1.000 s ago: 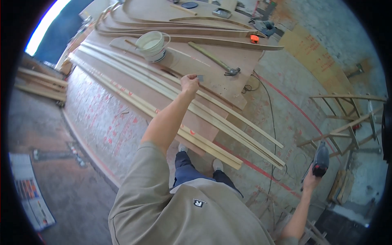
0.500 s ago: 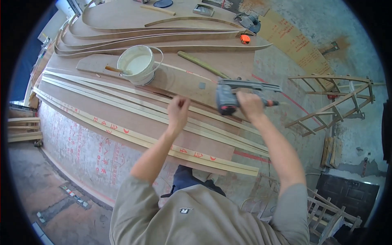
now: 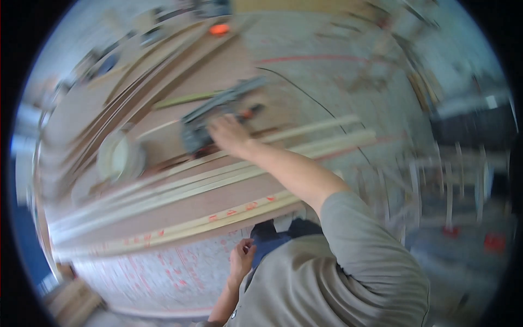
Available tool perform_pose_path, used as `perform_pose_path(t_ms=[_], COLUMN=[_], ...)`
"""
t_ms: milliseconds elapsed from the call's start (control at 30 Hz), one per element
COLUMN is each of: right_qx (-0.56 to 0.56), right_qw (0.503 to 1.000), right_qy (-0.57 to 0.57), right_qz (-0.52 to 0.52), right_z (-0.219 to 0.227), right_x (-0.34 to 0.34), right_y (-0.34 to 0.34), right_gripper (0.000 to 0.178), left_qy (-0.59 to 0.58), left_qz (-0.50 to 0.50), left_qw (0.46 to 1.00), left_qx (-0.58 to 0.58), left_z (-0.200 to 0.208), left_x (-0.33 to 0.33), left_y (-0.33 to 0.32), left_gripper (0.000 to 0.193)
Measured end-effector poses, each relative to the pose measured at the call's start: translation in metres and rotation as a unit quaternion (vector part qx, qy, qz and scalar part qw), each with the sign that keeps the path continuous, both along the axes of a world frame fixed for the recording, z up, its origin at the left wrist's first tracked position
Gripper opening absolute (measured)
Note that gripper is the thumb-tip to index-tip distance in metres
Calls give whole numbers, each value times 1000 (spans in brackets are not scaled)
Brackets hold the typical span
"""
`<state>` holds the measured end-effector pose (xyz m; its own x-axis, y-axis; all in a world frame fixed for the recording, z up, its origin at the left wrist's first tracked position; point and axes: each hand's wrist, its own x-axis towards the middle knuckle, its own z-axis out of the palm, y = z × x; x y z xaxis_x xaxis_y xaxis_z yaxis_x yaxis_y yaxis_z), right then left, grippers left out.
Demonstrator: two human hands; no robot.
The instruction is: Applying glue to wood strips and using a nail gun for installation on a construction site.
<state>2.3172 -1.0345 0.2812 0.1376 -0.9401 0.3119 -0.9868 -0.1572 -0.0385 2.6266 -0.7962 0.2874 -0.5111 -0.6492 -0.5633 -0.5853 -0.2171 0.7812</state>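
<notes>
A grey and black nail gun [image 3: 192, 133] lies low over the brown board, its long magazine pointing up and to the right. My right hand [image 3: 230, 133] is wrapped round its handle; motion blur hides whether the tool touches the board. Close to my dark trousers, in front of the table edge, my left hand [image 3: 241, 259] has its fingers curled. Whatever they may hold is too small to tell. Between the two hands run long pale wood strips [image 3: 229, 180], several side by side, and the nearest strips [image 3: 239, 212] carry red marks.
A white bucket [image 3: 121, 158] stands left on the board. Beyond it lie bent wood strips [image 3: 158, 73] and an orange tape measure [image 3: 219, 29]. A greenish stick [image 3: 182, 101] sits behind the nail gun. On the floor at right are a black cable [image 3: 310, 97] and wooden frames [image 3: 449, 180].
My view has swung to the right and is blurred. My left hand has dropped from above the strips to beside my body. The nail gun stays in my right hand.
</notes>
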Motion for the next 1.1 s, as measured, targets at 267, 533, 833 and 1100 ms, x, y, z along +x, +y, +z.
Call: perform_pose_path(t_ms=[267,533,833,1100], right_qx=[-180,51,173,-125], right_qw=[925,484,229,286], right_qy=[-167,-361,-527,-526], right_qz=[-292,-796,-800,-791], right_z=[143,-87,-240,-169], right_x=[-126,-121,16,-137], right_y=[315,790,980,1074], right_gripper=[7,85,38,32], left_qy=[-10,34,131,25], left_qz=[-324,-499,-640,-730], left_qw=[944,860,727,649], left_qx=[-61,-104,-213,-213], left_z=[23,80,115,-55], left_x=[-87,-266,-475,-638], left_y=[-19,73,284,302], left_gripper=[15,26,21,15])
